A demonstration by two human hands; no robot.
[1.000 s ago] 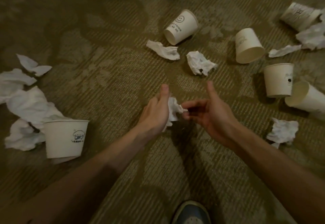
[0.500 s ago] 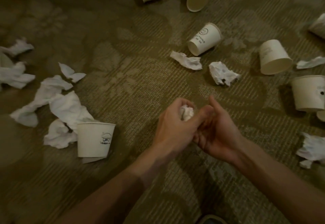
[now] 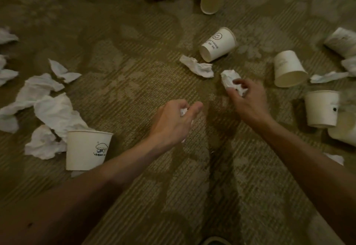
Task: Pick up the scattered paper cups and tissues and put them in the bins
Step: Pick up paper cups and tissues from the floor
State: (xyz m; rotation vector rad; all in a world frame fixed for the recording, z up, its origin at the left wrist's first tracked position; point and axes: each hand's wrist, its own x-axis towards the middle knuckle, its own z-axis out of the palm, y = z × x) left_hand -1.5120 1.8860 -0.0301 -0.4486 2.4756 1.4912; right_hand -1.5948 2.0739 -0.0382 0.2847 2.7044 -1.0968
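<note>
Patterned olive carpet is strewn with litter. A tissue heap lies at left, touching an upright cup. Other cups lie tipped at top and right, among them a smiley cup. The left hand is fisted round a wad. The right hand pinches a tissue ball near the smiley cup.

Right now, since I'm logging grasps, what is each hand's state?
Left hand: closed around a balled tissue.
Right hand: fingers and thumb pinching a crumpled tissue on the carpet.
</note>
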